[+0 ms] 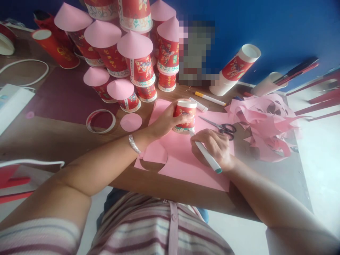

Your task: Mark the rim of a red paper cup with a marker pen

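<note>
My left hand (pixel 166 120) is wrapped round a red patterned paper cup (pixel 186 115) that stands upside down on a pink paper sheet (pixel 186 159). My right hand (pixel 212 147) grips a white marker (pixel 207 156) with a teal end, its tip touching the sheet at the cup's rim. The sheet has a round hole cut from its left edge. A silver bracelet sits on my left wrist.
Scissors (pixel 224 126) lie on the sheet just right of the cup. A heap of pink paper scraps (pixel 262 124) is at the right. Several red cups with pink cone lids (pixel 132 60) are stacked behind. A pink cone (pixel 131 122) and a cup ring (pixel 101 121) lie to the left.
</note>
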`<action>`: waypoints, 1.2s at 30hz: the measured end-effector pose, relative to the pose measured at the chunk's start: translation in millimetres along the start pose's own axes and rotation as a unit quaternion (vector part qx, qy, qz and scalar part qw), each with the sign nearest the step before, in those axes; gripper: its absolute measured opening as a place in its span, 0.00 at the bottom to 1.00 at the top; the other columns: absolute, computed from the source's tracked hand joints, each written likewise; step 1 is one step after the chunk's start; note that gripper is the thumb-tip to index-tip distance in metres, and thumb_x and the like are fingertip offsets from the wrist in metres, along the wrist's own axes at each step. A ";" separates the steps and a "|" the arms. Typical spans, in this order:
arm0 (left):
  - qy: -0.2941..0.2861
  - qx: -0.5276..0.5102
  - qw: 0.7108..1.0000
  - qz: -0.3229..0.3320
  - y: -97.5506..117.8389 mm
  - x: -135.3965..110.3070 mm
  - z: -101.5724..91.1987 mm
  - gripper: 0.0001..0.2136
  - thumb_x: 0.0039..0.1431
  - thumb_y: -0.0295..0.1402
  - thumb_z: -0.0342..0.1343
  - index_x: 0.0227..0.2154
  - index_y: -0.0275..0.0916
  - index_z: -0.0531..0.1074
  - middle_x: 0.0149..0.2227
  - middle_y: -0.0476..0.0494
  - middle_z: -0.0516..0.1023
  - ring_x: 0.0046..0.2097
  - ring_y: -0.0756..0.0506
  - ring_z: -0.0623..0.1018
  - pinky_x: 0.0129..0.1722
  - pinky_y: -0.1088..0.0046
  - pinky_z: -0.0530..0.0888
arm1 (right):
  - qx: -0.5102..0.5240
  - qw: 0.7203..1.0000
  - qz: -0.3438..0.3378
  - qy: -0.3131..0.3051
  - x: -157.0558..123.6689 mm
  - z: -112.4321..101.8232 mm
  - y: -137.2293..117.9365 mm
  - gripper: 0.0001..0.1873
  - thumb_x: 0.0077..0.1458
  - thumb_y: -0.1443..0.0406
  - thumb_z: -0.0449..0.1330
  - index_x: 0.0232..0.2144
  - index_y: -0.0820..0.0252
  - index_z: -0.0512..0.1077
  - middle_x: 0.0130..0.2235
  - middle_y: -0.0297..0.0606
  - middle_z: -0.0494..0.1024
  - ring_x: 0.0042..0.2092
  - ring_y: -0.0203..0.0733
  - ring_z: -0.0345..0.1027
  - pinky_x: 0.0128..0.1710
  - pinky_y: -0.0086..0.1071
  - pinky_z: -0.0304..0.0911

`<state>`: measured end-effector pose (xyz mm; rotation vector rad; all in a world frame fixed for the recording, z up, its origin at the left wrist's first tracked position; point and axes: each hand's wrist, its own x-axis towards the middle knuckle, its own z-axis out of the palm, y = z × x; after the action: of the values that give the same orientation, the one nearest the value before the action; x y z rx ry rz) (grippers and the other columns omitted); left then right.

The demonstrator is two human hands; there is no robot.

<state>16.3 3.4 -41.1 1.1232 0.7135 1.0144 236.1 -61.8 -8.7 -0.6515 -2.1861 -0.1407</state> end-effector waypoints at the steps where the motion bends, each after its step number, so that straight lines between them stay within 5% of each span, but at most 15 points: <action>1: 0.000 -0.001 1.000 0.000 0.0 0.1 0.1 0.33 0.61 0.53 0.81 0.62 0.44 0.77 0.59 0.38 0.83 0.61 0.35 0.84 0.60 0.55 0.81 | -0.003 1.000 -0.001 0.001 0.3 0.2 -0.2 0.15 0.68 0.77 0.62 0.46 0.52 0.73 0.33 0.28 0.80 0.28 0.38 0.74 0.27 0.32 0.70; 11: -0.007 0.002 1.000 -0.005 3.3 -0.9 0.7 0.31 0.63 0.52 0.79 0.61 0.43 0.76 0.57 0.37 0.83 0.60 0.34 0.84 0.59 0.54 0.82 | 0.012 1.000 -0.002 0.002 1.0 -2.7 -1.3 0.18 0.62 0.78 0.63 0.47 0.52 0.75 0.33 0.28 0.81 0.28 0.38 0.74 0.28 0.32 0.71; 21: -0.001 0.003 1.000 -0.011 4.8 -1.3 2.1 0.32 0.62 0.52 0.79 0.60 0.42 0.76 0.57 0.36 0.83 0.59 0.35 0.84 0.59 0.55 0.81 | 0.023 0.999 -0.017 -0.024 2.1 -4.7 -1.6 0.14 0.72 0.75 0.62 0.50 0.50 0.73 0.35 0.32 0.83 0.30 0.40 0.77 0.32 0.34 0.76; 31: 0.003 -0.003 1.000 -0.008 2.3 -1.1 0.6 0.33 0.62 0.51 0.80 0.62 0.42 0.76 0.58 0.37 0.82 0.60 0.36 0.83 0.59 0.56 0.82 | 0.021 0.999 -0.031 -0.031 6.8 -7.4 -1.3 0.14 0.72 0.78 0.64 0.51 0.54 0.72 0.35 0.36 0.84 0.31 0.40 0.76 0.33 0.33 0.76; 36: -0.004 0.005 1.000 0.002 1.1 0.1 -0.1 0.33 0.62 0.51 0.80 0.62 0.42 0.76 0.59 0.37 0.82 0.61 0.36 0.83 0.60 0.55 0.82 | 0.016 0.999 -0.016 -0.029 3.4 -4.6 -0.8 0.15 0.71 0.76 0.62 0.50 0.52 0.72 0.35 0.30 0.83 0.30 0.39 0.76 0.31 0.33 0.74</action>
<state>15.9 3.6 -40.1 1.1368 0.7116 1.0105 237.2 -62.5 -3.1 -0.6089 -2.2508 -0.1037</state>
